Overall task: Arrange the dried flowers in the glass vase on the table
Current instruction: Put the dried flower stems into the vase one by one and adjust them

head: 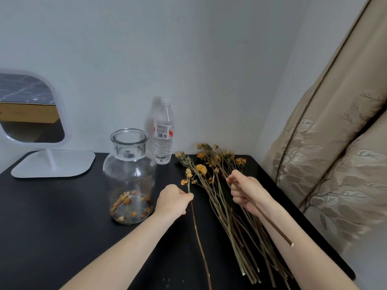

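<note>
Left hand (174, 198) pinches one stem (198, 239) just below its blooms. Right hand (246, 190) grips a second stem (276, 228). The vase (129, 176) stands upright just left of them, holding only loose petals. The bunch (222, 201) lies on the worktop (52, 216). I recommend a light grip and feeding the cut end through the neck first.

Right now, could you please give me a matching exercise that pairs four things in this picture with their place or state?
Things:
1. glass vase
2. water bottle
3. mirror
4. left hand

Places or states:
A. pinches a single stem
B. stands at the far left of the table
C. holds only loose petals at its bottom
D. capped, upright, behind the vase to its right

Pairs: 1-C, 2-D, 3-B, 4-A
</note>
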Action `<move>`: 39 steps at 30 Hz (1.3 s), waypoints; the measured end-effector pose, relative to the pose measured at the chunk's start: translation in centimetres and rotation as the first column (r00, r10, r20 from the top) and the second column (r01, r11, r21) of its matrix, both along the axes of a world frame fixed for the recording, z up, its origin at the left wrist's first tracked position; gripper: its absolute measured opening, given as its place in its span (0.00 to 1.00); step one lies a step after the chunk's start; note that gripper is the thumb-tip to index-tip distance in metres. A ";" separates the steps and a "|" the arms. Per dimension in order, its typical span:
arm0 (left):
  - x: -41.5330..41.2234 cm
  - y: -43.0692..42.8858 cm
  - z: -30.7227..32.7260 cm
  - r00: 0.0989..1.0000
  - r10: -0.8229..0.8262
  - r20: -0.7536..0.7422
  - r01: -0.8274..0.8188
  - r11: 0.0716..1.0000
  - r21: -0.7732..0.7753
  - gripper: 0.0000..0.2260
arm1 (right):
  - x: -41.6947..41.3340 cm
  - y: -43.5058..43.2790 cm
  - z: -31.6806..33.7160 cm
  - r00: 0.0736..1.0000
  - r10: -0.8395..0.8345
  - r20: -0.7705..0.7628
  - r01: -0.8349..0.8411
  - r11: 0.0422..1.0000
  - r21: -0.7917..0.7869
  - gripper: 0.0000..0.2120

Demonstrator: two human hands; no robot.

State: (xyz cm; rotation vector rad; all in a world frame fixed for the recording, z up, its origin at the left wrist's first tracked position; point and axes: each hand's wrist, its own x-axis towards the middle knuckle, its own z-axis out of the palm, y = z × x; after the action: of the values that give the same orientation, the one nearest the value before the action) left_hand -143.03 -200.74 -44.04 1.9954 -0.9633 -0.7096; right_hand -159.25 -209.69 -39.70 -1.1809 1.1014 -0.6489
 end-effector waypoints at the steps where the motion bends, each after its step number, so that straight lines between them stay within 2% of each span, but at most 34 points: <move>1: 0.0 0.1 0.0 1.000 -0.001 0.000 0.001 1.000 -0.007 0.11 | 0.0 -0.1 -0.1 0.998 0.009 0.064 -0.013 0.998 0.056 0.08; 3: -0.1 0.3 0.2 1.000 -0.001 -0.002 0.001 1.000 -0.021 0.12 | -0.1 -0.2 -0.2 0.982 0.019 0.185 -0.046 0.989 0.140 0.08; 6: -0.1 0.5 0.5 1.000 -0.004 -0.008 0.004 0.998 -0.062 0.13 | -0.2 -0.1 0.0 0.975 0.032 0.222 -0.057 0.993 0.107 0.09; 10: -0.2 0.8 1.5 0.999 -0.020 0.035 0.024 0.993 -0.113 0.12 | 0.1 0.6 1.0 0.990 0.052 0.133 -0.042 0.996 -0.074 0.09; 14: 0.0 1.4 3.4 0.999 -0.039 0.022 0.043 0.978 -0.202 0.08 | 0.7 1.7 2.7 0.989 0.125 0.081 -0.097 0.954 -0.284 0.15; 18: 0.6 2.6 6.8 0.999 -0.052 0.009 0.052 0.948 -0.313 0.07 | 2.1 2.5 5.2 0.982 0.168 0.087 -0.116 0.898 -0.425 0.09; 23: 2.3 5.7 13.0 0.996 -0.026 0.085 0.064 0.873 -0.484 0.06 | 4.7 3.4 9.5 0.974 0.173 0.146 -0.070 0.844 -0.531 0.07; 30: 7.5 9.3 22.5 0.988 0.144 0.055 -0.064 0.708 -0.703 0.07 | 9.5 5.8 16.9 0.931 0.226 0.288 -0.004 0.792 -0.611 0.08; 35: 10.3 11.2 26.4 0.966 0.250 0.067 -0.104 0.612 -0.784 0.07 | 12.0 7.1 19.4 0.893 0.278 0.354 0.011 0.773 -0.634 0.09; 39: 11.4 11.2 26.3 0.956 0.276 0.097 -0.095 0.608 -0.788 0.06 | 13.9 7.6 20.6 0.840 0.335 0.428 0.021 0.766 -0.642 0.10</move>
State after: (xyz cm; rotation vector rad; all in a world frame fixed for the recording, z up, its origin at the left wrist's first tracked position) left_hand -131.60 -189.52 -17.73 1.3458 -0.9394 0.0853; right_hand -145.38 -202.12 -19.05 -1.5188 0.2878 -1.1766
